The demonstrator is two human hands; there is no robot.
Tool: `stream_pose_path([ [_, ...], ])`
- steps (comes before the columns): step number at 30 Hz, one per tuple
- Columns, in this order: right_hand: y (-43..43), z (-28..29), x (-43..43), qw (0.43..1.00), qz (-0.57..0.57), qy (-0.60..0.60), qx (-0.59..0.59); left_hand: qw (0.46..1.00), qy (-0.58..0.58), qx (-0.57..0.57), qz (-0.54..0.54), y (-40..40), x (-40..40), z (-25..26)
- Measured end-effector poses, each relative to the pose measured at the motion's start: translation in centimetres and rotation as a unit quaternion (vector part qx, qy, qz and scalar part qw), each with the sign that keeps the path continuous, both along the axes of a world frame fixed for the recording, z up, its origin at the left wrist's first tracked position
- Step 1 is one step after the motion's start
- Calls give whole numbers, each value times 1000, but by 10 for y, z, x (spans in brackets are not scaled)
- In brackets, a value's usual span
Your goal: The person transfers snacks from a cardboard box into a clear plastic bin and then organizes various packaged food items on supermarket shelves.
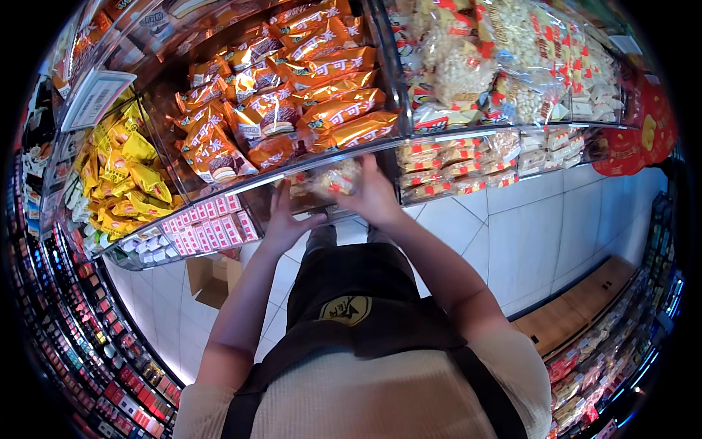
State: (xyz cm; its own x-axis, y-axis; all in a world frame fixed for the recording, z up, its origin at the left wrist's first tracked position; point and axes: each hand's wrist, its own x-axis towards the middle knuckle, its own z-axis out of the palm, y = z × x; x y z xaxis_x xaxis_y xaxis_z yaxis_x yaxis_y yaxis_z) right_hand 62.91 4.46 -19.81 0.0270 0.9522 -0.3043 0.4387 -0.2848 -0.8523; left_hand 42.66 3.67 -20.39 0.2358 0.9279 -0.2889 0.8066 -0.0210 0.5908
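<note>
My right hand (373,192) grips a small clear-wrapped snack packet (339,176) with red marks, at the lower front compartment of a clear acrylic display bin. Left of it, my left hand (288,217) has its fingers up at the compartment's front and its thumb apart; nothing shows in it. Another similar packet lies partly hidden between the hands. Directly above them, orange-wrapped snack pies (274,115) fill a larger compartment. To the right of my right hand, more small snack packets (455,167) stand in stacked rows.
Yellow-wrapped snacks (131,170) and pink-and-white packets (211,225) fill compartments at left. Bagged white puffed snacks (471,71) are at upper right. An open cardboard box (213,277) stands on the tiled floor. Stocked shelves curve along both sides, with a wooden cabinet base (581,302) at right.
</note>
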Motion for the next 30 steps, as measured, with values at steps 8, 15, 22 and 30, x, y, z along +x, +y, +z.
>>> stream_pose_path([
  [8,54,-87,-53,950,266,-159,-46,939,223,146,-216,28,-23,-59],
  [15,26,-128,-57,925,249,-286,-3,945,229,120,-198,26,-24,-71],
  [22,14,-77,-37,889,218,-373,152,934,159,138,-288,43,20,-71],
  [30,-30,18,156,861,-255,-287,335,891,336,111,-286,56,19,-104],
])
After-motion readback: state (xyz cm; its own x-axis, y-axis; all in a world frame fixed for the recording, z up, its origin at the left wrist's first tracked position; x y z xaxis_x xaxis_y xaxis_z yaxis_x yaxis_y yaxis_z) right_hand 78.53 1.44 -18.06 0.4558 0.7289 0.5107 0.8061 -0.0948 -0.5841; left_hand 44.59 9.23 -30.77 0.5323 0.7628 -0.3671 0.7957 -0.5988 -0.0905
